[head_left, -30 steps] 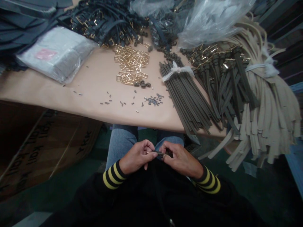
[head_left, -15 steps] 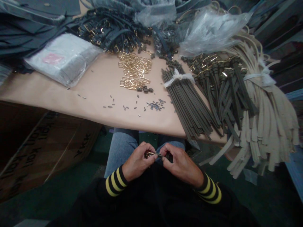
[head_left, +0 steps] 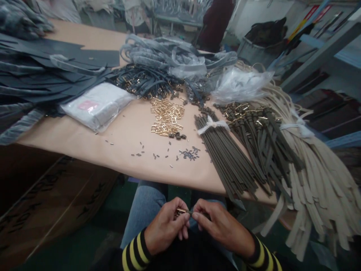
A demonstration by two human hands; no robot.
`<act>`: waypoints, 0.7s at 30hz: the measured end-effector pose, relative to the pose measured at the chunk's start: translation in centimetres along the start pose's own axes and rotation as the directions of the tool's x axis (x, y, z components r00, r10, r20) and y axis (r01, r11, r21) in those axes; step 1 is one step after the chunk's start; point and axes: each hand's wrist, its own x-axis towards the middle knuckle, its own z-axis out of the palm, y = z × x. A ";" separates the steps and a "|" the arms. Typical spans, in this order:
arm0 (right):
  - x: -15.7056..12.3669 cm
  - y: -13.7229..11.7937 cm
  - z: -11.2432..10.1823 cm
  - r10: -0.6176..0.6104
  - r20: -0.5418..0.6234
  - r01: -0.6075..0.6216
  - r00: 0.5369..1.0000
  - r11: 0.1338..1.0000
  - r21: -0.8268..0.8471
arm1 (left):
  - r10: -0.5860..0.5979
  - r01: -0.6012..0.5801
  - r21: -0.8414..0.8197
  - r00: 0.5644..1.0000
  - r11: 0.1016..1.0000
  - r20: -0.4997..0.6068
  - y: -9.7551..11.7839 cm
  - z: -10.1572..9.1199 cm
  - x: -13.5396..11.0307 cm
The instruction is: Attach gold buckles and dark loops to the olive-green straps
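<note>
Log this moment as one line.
left hand: holding gold metal piece | right hand: pinching dark piece | gold buckles: piled on table

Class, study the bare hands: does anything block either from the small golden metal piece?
Nothing visible does. The bare left hand holds the small golden metal piece; the bare right hand pinches a thin dark piece beside it. The flat tan table lies beyond both hands, not between.

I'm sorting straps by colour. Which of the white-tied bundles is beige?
The rightmost bundle, spilling off the table; the narrower tied bundle to its left is dark olive.
</note>
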 end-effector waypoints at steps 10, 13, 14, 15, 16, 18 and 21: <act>2.8 -1.5 -2.0 -0.122 -0.005 0.118 0.993 0.970 -0.211 | 0.015 -0.023 -0.103 0.996 0.994 -0.083 -0.1 -1.3 1.0; 6.0 -1.7 -5.3 -0.198 -0.156 0.154 0.968 0.954 -0.258 | -0.007 -0.004 -0.176 0.998 0.984 -0.063 -0.8 -1.5 1.3; 7.4 -1.7 -6.5 -0.212 -0.252 0.141 0.944 0.951 -0.274 | -0.020 0.008 -0.201 0.998 0.980 -0.056 -1.1 -1.4 1.5; 9.0 -1.7 -7.5 -0.218 -0.336 0.114 0.916 0.946 -0.304 | -0.033 0.020 -0.226 0.998 0.974 -0.054 -1.4 -1.4 1.6; 10.5 -1.7 -8.4 -0.227 -0.392 0.082 0.892 0.932 -0.354 | -0.043 0.028 -0.249 0.998 0.968 -0.054 -1.6 -1.3 1.8; 13.4 -1.9 -9.5 -0.238 -0.445 -0.004 0.863 0.879 -0.477 | -0.057 0.038 -0.284 0.997 0.958 -0.060 -1.8 -1.2 2.0; 16.2 -2.2 -9.7 -0.226 -0.425 -0.039 0.876 0.846 -0.531 | -0.081 0.054 -0.328 0.994 0.943 -0.069 -1.8 -1.2 2.2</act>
